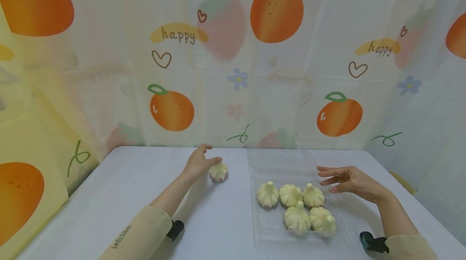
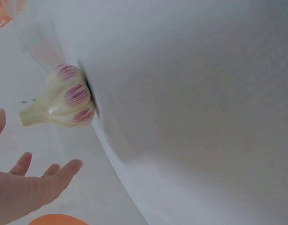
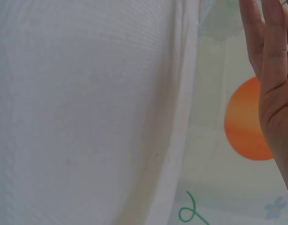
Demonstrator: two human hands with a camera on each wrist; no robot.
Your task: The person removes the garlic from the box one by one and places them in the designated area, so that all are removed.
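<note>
A single garlic bulb (image 1: pixel 218 172) sits on the table left of a clear plastic box. Over it reaches my left hand (image 1: pixel 201 162), thumb and fingers spread apart. In the left wrist view the bulb (image 2: pixel 69 98) shows purple streaks round its base and a pale stem; the left hand (image 2: pixel 29 187) is beside it with a gap between. The clear box (image 1: pixel 256 227) holds several more garlic bulbs (image 1: pixel 298 216) in two rows. Beside the box's right side hovers my right hand (image 1: pixel 349 180), its fingers loosely extended and holding nothing.
The box's transparent lid (image 1: pixel 278 159) lies folded back toward the rear of the white table (image 1: pixel 120 195). A fruit-printed curtain (image 1: pixel 225 70) hangs behind the table and along both sides. Dark straps (image 1: pixel 176 229) circle both wrists.
</note>
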